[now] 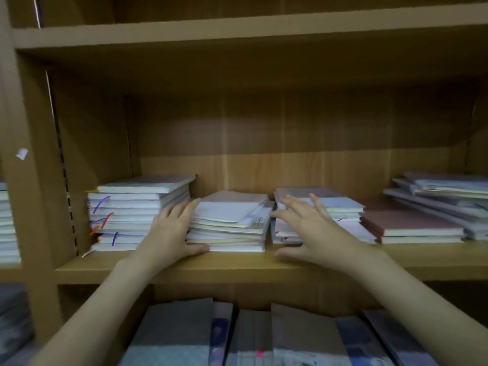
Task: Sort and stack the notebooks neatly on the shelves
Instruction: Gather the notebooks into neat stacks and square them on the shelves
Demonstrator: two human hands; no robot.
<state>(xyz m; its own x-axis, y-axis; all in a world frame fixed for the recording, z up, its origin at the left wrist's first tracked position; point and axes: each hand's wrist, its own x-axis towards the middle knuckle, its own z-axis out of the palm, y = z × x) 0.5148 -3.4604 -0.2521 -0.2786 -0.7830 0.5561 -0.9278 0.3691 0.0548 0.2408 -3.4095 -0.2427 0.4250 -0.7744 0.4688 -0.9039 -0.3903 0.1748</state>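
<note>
A middle stack of pale notebooks (232,223) lies a little uneven on the wooden shelf (237,268). My left hand (171,231) rests flat against that stack's left side, fingers straight, thumb at its front bottom corner. My right hand (309,228) hovers with spread fingers in front of the neighbouring low stack (338,207), its fingertips near the middle stack's right edge. Whether it touches is unclear. A taller stack with pen marks on the page edges (126,215) stands at the left.
Dark red notebooks (412,225) and a slanting grey pile (443,194) lie at the right of the shelf. Grey and blue notebooks (237,336) fill the shelf below. More white stacks (8,223) sit in the left bay. The shelf above (237,35) hangs overhead.
</note>
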